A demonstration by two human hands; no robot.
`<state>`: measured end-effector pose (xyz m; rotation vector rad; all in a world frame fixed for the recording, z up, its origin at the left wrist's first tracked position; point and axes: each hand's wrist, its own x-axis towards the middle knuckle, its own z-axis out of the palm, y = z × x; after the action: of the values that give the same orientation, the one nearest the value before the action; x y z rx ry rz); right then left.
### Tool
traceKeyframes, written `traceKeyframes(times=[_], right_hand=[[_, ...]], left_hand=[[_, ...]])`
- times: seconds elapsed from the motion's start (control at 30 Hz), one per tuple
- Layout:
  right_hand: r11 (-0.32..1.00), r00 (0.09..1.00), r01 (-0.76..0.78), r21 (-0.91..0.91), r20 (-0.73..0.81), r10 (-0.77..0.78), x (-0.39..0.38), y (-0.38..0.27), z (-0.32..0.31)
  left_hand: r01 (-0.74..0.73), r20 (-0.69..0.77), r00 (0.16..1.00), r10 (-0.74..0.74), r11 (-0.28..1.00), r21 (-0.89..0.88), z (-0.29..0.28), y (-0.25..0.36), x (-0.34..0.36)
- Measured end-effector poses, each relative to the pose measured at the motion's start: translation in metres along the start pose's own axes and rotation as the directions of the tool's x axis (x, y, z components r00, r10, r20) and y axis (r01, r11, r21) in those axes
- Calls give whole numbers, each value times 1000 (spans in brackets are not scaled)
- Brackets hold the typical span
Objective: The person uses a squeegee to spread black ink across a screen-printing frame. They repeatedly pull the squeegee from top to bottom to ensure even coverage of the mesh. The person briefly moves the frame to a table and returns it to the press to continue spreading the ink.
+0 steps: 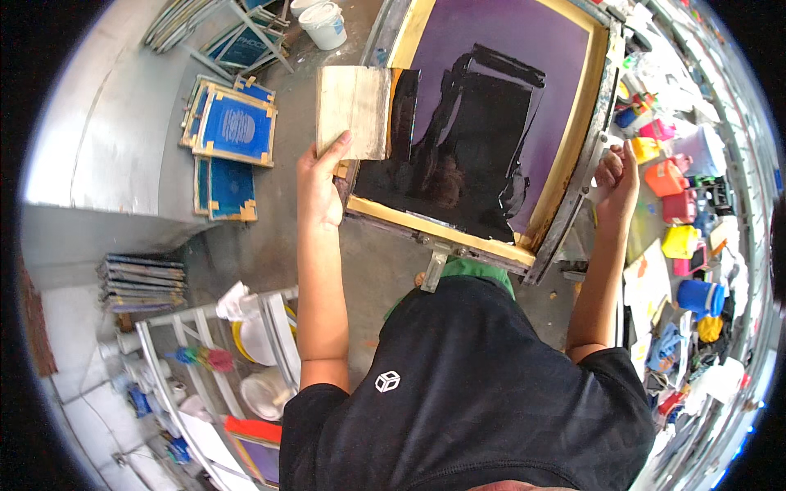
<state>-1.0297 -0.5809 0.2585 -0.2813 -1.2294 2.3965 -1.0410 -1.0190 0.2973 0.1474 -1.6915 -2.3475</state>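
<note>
My left hand (pixel 326 170) grips a pale wooden squeegee (pixel 353 110), held upright over the left side of a screen-printing frame; dark ink coats its blade edge. The screen's purple mesh (pixel 540 114) has a large patch of glossy black ink (pixel 472 159) across its lower and middle part, inside a border of yellowish tape (pixel 434 218). The frame sits in a metal clamp rig (pixel 438 260). My right hand (pixel 614 176) is beside the frame's right rail with its fingers curled; what they hold, if anything, I cannot make out.
Blue screens (pixel 233 123) lean against the left wall, above a stack of frames (pixel 143 282). A white bucket (pixel 323 26) stands at the top. A metal rack (pixel 192 344) is at lower left. Coloured ink containers (pixel 679 241), rags and papers crowd the bench on the right.
</note>
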Motion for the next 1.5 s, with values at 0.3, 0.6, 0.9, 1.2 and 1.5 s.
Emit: traceKeyframes(times=[0.3,0.6,0.9,1.2,1.5], right_hand=[[1000,999,8,2,-51,-8,211,118,175],[934,964,53,-354,261,44,411,295,407],[950,931,107,-292,366,8,616,415,612],[956,979,-3,-295,193,62,831,470,703],[947,954,112,-301,298,-18,1128,531,837]], left_hand=[[5,-5,1000,-5,998,60,-19,8,286],[-72,-285,956,68,997,-1,-138,-44,476],[-86,-368,927,73,996,-20,-149,-40,758],[-22,-197,980,19,1000,-12,-100,-35,1072],[-136,-307,938,160,986,98,0,-57,1372]])
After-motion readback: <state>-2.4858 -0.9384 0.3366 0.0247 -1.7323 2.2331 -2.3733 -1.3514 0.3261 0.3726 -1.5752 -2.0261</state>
